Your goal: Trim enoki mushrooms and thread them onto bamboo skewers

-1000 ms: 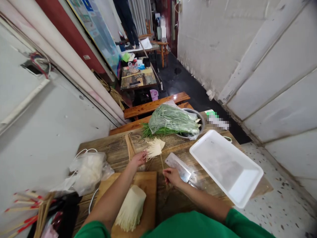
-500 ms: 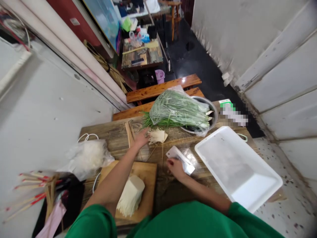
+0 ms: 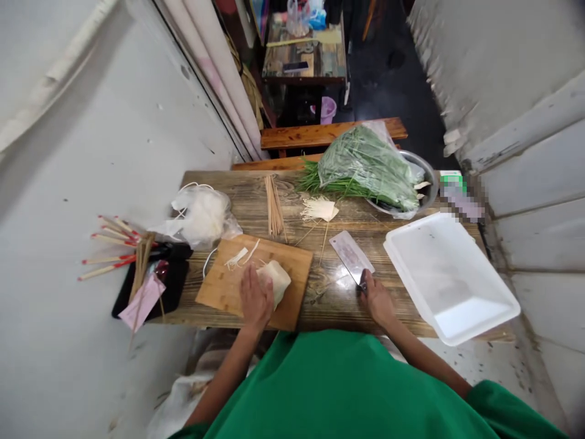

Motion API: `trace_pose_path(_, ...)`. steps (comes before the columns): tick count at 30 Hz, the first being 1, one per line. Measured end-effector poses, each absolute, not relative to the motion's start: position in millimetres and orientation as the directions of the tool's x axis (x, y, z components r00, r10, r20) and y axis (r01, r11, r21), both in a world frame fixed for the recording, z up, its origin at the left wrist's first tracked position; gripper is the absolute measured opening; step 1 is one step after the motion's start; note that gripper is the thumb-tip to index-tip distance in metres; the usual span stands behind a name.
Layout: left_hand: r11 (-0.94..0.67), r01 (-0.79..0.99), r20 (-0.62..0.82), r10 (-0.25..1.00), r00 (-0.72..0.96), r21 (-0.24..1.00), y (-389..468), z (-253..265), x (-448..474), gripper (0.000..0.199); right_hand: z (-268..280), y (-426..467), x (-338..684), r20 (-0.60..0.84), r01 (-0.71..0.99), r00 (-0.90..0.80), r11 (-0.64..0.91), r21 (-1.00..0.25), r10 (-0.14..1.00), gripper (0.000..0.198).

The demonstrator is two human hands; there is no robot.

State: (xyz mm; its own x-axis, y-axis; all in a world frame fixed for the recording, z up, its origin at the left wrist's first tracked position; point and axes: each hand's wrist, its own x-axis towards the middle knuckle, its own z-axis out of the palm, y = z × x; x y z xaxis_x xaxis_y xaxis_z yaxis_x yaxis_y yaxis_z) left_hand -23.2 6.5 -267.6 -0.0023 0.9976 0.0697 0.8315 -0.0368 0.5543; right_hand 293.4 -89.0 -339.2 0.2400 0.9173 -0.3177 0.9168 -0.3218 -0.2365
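On the wooden cutting board rests a cream-coloured block with stringy strands, like a bunch of enoki mushrooms. My left hand is closed over its left side, thumb on the block; the strands under the palm are hidden. A few loose white strips lie at the board's far left. To the right, my right hand wraps round the dark handle of a cleaver, whose blade lies flat on the table, pointing away. Beyond it are fringed pale slices with thin sticks by them.
Bagged green chives lie across a metal bowl at the back. A white tray stands at right. Wooden skewers, a plastic bag with white contents and a black holder with red-tipped sticks are at left.
My left hand has come back from the pale slices to the block, which now lies turned. My right hand has taken hold of the cleaver's handle. The view has shifted.
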Motion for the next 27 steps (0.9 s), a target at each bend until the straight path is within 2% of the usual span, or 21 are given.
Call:
trace_pose_path(3, -0.075, 0.829, 0.108, 0.994, 0.017, 0.554, -5.0, -285.1, -17.0, 0.065, -322.4, -94.2, 293.8, -0.299, 0.912, 0.296, -0.361, -0.193, 0.907, 0.064)
trace_pose_path(5, -0.104, 0.837, 0.133, 0.990, 0.037, 0.537, -10.0, -291.8, -13.2, 0.066, -303.9, -107.2, 297.6, -0.281, 0.881, 0.354, -0.419, -0.221, 0.892, 0.060)
trace_pose_path(6, -0.117, 0.847, 0.149, 0.988, 0.045, 0.518, -12.1, -292.7, -11.9, 0.066, -293.3, -113.4, 298.2, -0.286, 0.833, 0.391, -0.468, -0.295, 0.875, 0.055)
trace_pose_path(8, -0.135, 0.871, 0.181, 0.982, 0.054, 0.473, -14.5, -289.1, -10.3, 0.067, -272.5, -119.5, 293.7, -0.357, 0.660, 0.397, -0.533, -0.528, 0.845, 0.043)
trace_pose_path(9, -0.137, 0.879, 0.191, 0.980, 0.053, 0.456, -14.5, -284.7, -9.8, 0.067, -263.9, -117.7, 288.1, -0.417, 0.546, 0.351, -0.545, -0.636, 0.838, 0.040)
trace_pose_path(10, -0.132, 0.883, 0.194, 0.980, 0.048, 0.450, -13.5, -279.2, -9.1, 0.067, -257.3, -112.3, 280.4, -0.454, 0.494, 0.294, -0.540, -0.681, 0.841, 0.039)
trace_pose_path(14, -0.019, 0.866, 0.144, 0.988, -0.061, 0.499, -1.2, -258.3, -3.7, 0.058, -253.2, -65.9, 238.1, -0.507, 0.388, 0.049, -0.484, -0.784, 0.860, 0.030)
trace_pose_path(16, 0.024, 0.868, 0.132, 0.986, -0.103, 0.496, 5.2, -256.6, 0.5, 0.056, -260.4, -41.1, 219.6, -0.535, 0.255, -0.112, -0.496, -0.830, 0.838, 0.028)
trace_pose_path(21, -0.072, 0.915, 0.084, 0.996, 0.042, 0.397, 4.1, -280.4, 7.2, 0.060, -281.4, -12.5, 201.0, -0.565, 0.140, -0.350, -0.555, -0.820, 0.747, 0.024)
trace_pose_path(27, -0.007, 0.936, 0.038, 0.999, -0.006, 0.352, -3.6, -300.4, 11.2, 0.062, -294.7, -11.1, 201.2, -0.624, 0.184, -0.356, -0.602, -0.777, 0.696, 0.021)
